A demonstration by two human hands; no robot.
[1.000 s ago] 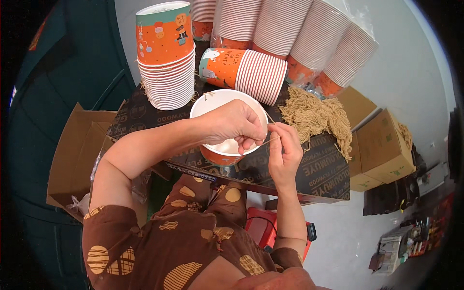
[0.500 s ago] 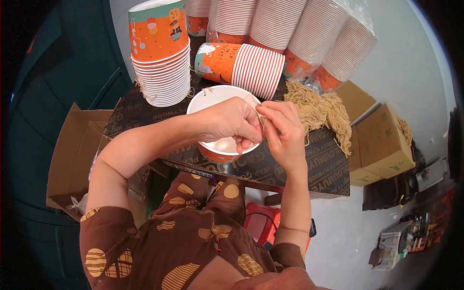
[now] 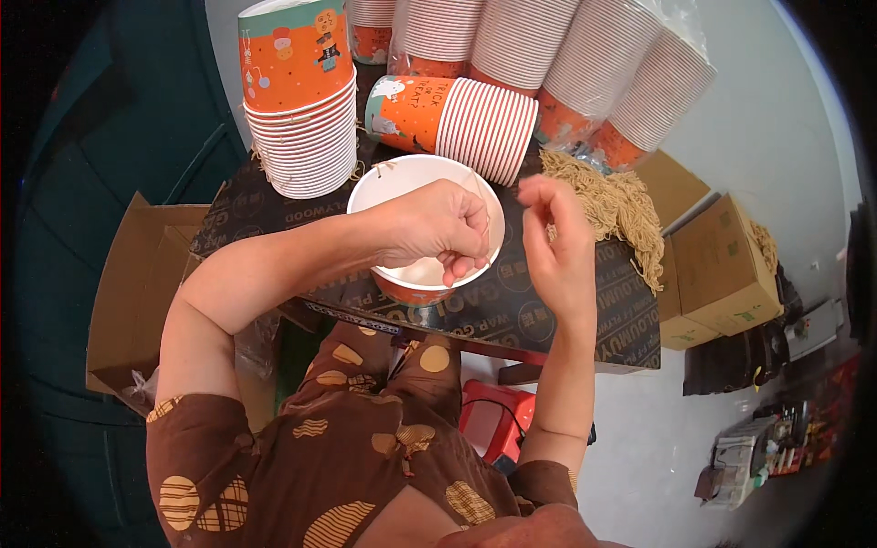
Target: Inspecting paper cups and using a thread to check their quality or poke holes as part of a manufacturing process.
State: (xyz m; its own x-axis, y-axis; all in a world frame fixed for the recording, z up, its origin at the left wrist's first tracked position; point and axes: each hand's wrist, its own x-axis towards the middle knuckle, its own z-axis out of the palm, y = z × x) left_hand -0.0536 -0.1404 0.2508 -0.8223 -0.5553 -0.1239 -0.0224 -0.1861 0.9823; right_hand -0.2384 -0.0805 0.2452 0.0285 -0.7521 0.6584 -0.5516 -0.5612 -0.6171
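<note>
A white-lined paper bucket (image 3: 365,196) with an orange outside stands upright on the dark board. Over its mouth, my left hand (image 3: 448,228) is closed in a pinch on a thin string (image 3: 479,185), which runs by the bucket's right rim. Most of what lies between those fingers is hidden. A short knotted bit of string (image 3: 385,165) shows at the far left rim. Just right of the bucket, my right hand (image 3: 559,242) is raised with its fingers bent and apart; I see nothing in it.
At the far left a nested bucket stack (image 3: 301,128) stands upright; another stack (image 3: 457,123) lies on its side. Bagged stacks (image 3: 525,41) line the back. Tan cut strings (image 3: 612,201) lie in a heap at right. Cardboard boxes (image 3: 722,269) flank the board.
My right hand has come away from my left and moved right, its fingers parting from the string. The left hand stays over the bucket, still pinching.
</note>
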